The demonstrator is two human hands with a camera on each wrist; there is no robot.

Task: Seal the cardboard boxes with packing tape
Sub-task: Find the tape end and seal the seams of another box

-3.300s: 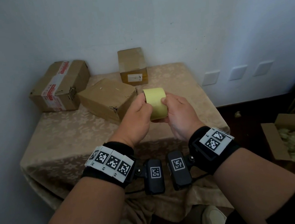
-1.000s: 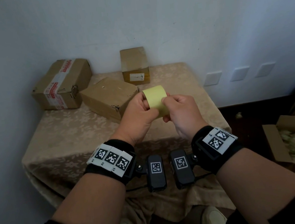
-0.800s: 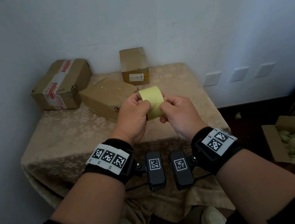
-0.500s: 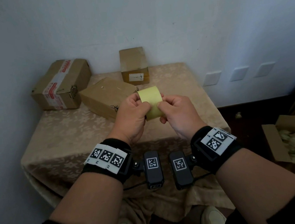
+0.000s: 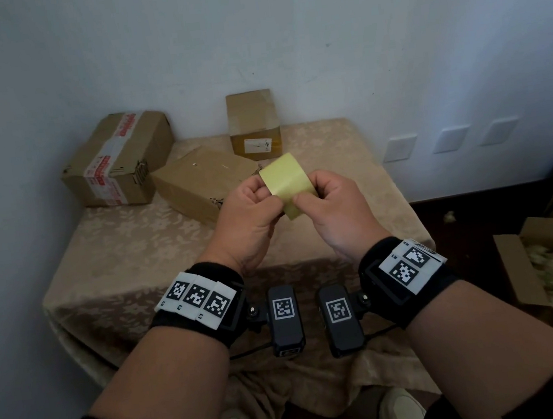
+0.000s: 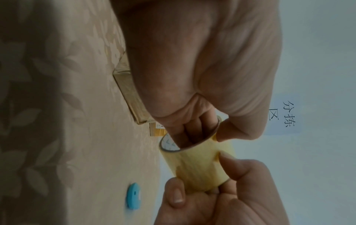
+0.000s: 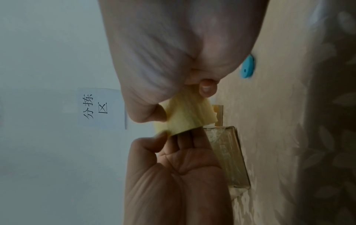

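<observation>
Above the tabletop's (image 5: pixel 117 248) middle, the left hand (image 5: pixel 245 219) grips the yellow packing tape roll (image 5: pixel 287 182), fingers hooked inside its core to steady it. The right hand (image 5: pixel 333 206) pinches its surface, probably seeking the loose end. Three cardboard boxes (image 5: pixel 203 179) wait by the far-left corner.

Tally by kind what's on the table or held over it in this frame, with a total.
Closed cardboard boxes: 3
Yellow tape roll, held by both hands: 1
Small blue object: 1
Total: 5
</observation>
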